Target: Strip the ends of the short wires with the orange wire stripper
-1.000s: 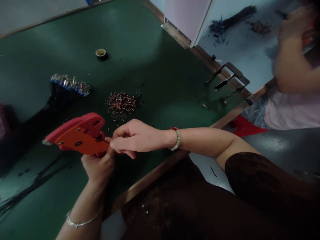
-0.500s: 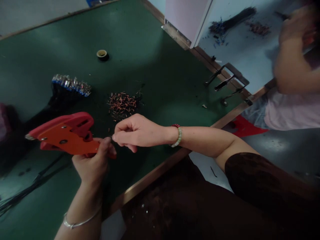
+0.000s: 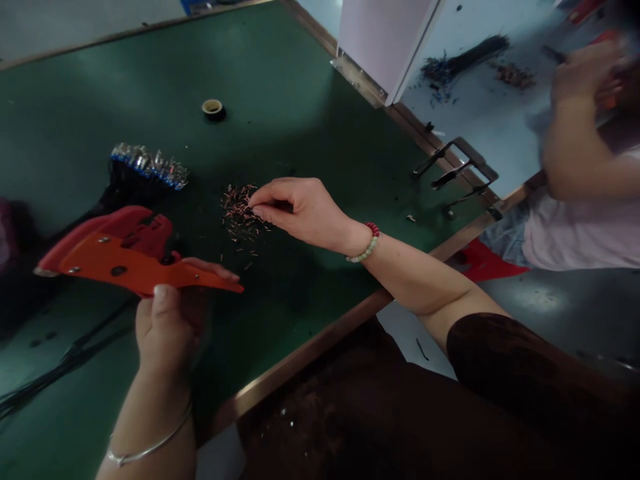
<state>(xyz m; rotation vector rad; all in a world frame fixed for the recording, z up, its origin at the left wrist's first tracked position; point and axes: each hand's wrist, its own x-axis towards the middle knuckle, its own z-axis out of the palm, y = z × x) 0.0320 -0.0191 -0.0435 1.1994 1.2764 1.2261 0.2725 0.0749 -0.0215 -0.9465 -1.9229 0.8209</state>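
My left hand (image 3: 167, 327) is closed around the handle of a red and orange wire stripper (image 3: 120, 260), its head pointing left. Above a pile of short copper wire scraps (image 3: 236, 217), my right hand (image 3: 315, 213) has thumb and fingertips brought together in a pinch. Whatever lies between those fingertips is too small to make out. Left of the scraps and behind the stripper lies a thick bundle of black cables (image 3: 147, 167) with blue and silvery metal ends.
A roll of black tape (image 3: 214, 111) sits farther back on the green tabletop (image 3: 310, 133). Loose thin black cables (image 3: 55, 373) lie at lower left. A black metal frame (image 3: 465, 167) stands at the right edge. Beyond the partition (image 3: 385, 47), a co-worker's hand (image 3: 583, 73) works.
My right hand has moved away from the left hand, up and right to the copper scraps. The wire stripper's handles have spread apart, and my left thumb has shifted along its grip.
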